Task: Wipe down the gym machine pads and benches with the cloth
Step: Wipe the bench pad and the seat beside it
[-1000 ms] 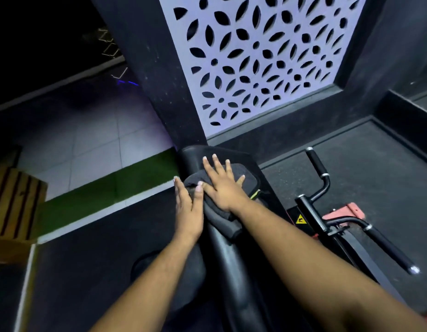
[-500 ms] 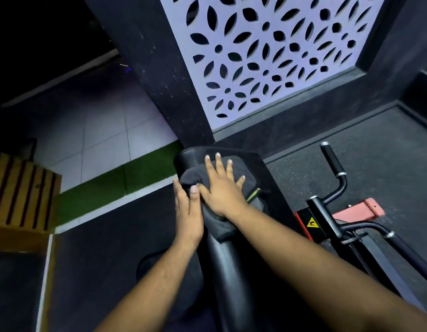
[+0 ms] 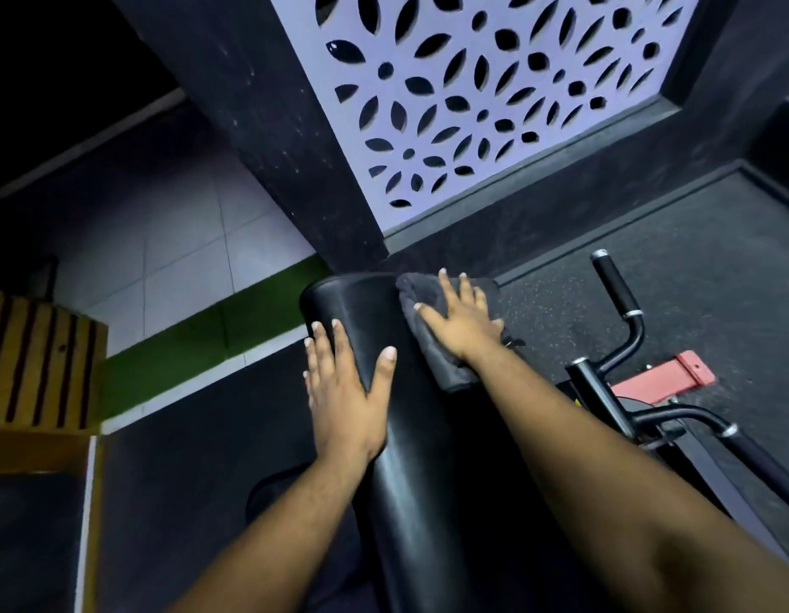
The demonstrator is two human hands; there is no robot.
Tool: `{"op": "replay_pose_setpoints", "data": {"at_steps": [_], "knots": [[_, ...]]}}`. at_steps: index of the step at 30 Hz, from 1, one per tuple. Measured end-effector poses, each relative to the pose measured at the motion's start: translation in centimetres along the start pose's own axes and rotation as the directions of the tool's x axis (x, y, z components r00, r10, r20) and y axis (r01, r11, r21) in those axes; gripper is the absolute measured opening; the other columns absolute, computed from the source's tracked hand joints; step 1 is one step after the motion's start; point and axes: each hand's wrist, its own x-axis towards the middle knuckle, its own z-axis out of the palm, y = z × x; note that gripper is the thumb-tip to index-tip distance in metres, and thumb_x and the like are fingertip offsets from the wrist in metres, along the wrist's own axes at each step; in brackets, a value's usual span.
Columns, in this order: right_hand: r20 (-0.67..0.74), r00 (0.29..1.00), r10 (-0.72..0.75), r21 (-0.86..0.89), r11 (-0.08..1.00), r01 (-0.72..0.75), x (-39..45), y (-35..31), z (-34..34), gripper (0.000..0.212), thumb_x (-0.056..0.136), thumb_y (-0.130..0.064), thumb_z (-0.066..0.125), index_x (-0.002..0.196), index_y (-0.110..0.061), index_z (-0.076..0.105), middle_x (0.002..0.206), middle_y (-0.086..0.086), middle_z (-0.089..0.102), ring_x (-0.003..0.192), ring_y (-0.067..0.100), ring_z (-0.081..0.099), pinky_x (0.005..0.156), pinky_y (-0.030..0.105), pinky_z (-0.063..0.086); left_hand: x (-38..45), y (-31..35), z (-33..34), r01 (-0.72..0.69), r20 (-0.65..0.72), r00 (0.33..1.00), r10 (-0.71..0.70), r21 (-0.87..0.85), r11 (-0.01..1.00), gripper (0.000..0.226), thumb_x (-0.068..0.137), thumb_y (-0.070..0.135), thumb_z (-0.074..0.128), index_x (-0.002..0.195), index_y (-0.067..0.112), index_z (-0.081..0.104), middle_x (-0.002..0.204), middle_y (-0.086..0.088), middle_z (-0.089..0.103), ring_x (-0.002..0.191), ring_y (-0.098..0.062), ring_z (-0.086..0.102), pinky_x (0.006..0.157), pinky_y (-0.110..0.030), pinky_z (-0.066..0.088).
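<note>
On the glossy black pad (image 3: 410, 457), a dark grey cloth (image 3: 432, 342) lies rumpled.

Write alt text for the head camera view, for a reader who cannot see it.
A person's right hand presses a dark cloth flat against the right side of a long black gym pad, while the left hand rests open on the pad's left side. Black machine handles stand to the right, and a white patterned screen rises behind.

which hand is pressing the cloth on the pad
The right hand, fingers spread flat on the dark grey cloth at the black pad's right edge. The left hand rests on bare vinyl, thumb across the top.
</note>
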Motion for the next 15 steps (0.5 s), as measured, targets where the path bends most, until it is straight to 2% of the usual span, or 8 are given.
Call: {"op": "replay_pose_setpoints", "data": {"at_steps": [3, 6, 8, 10, 13, 15], "knots": [[0.021, 0.987, -0.157, -0.047, 0.986, 0.157, -5.4, -0.4, 1.0, 0.081, 0.094, -0.075, 0.036, 0.158, -0.051, -0.007, 0.171, -0.011, -0.012, 0.158, 0.019, -0.005, 0.117, 0.066, 0.015, 0.0, 0.0, -0.1, 0.008, 0.006, 1.0, -0.008, -0.003, 1.0, 0.099, 0.085, 0.088, 0.014, 0.164, 0.03, 0.0, 0.171, 0.009, -0.016, 0.156, -0.008, -0.017, 0.13, -0.046, 0.001], [0.028, 0.975, -0.22, -0.069, 0.973, 0.221, -8.5, 1.7, 1.9, 0.085, 0.086, -0.087, 0.031, 0.155, -0.058, -0.01, 0.169, -0.017, -0.017, 0.157, 0.013, -0.014, 0.115, 0.07, 0.005, 0.0, -0.1, -0.2, 0.007, 0.02, 1.0, -0.007, -0.007, 1.0, 0.098, 0.085, 0.088, 0.013, 0.164, 0.032, 0.0, 0.171, 0.011, -0.017, 0.156, -0.007, -0.018, 0.13, -0.046, 0.002], [0.042, 0.984, -0.174, -0.037, 0.984, 0.176, -6.1, 2.4, 1.2, 0.091, 0.077, -0.094, 0.031, 0.152, -0.063, -0.009, 0.168, -0.019, -0.019, 0.155, 0.015, -0.021, 0.11, 0.081, -0.003, 0.0, 0.0, -0.2, 0.008, 0.019, 1.0, -0.008, -0.014, 1.0, 0.097, 0.085, 0.088, 0.013, 0.164, 0.032, 0.0, 0.171, 0.011, -0.017, 0.156, -0.008, -0.017, 0.13, -0.047, 0.002], [0.024, 0.995, -0.101, 0.032, 0.994, 0.1, -2.2, 1.6, 0.4, 0.092, 0.077, -0.094, 0.037, 0.153, -0.063, -0.004, 0.169, -0.018, -0.019, 0.156, 0.022, -0.019, 0.107, 0.085, 0.003, -0.1, 0.1, -0.2, 0.006, 0.01, 1.0, -0.006, -0.019, 1.0, 0.098, 0.085, 0.089, 0.013, 0.164, 0.032, 0.0, 0.171, 0.011, -0.017, 0.156, -0.008, -0.017, 0.13, -0.047, 0.003], [-0.009, 1.0, 0.012, 0.051, 0.999, -0.012, 0.9, -1.0, -0.1, 0.092, 0.083, -0.09, 0.035, 0.157, -0.054, -0.005, 0.171, -0.011, -0.016, 0.158, 0.029, -0.01, 0.111, 0.079, 0.012, -0.1, 0.2, -0.3, 0.018, 0.008, 1.0, -0.018, -0.024, 1.0, 0.102, 0.083, 0.092, 0.011, 0.164, 0.032, 0.0, 0.171, 0.011, -0.016, 0.157, -0.008, -0.016, 0.129, -0.05, 0.006], [0.0, 1.0, 0.006, 0.033, 0.999, -0.006, -0.3, -1.4, 0.3, 0.093, 0.085, -0.088, 0.03, 0.159, -0.048, -0.011, 0.17, -0.008, -0.019, 0.158, 0.027, -0.013, 0.114, 0.076, 0.012, -0.1, 0.2, -0.4, 0.017, 0.014, 1.0, -0.017, -0.024, 1.0, 0.101, 0.083, 0.092, 0.011, 0.164, 0.032, 0.0, 0.171, 0.011, -0.016, 0.156, -0.008, -0.016, 0.129, -0.051, 0.007]]}}
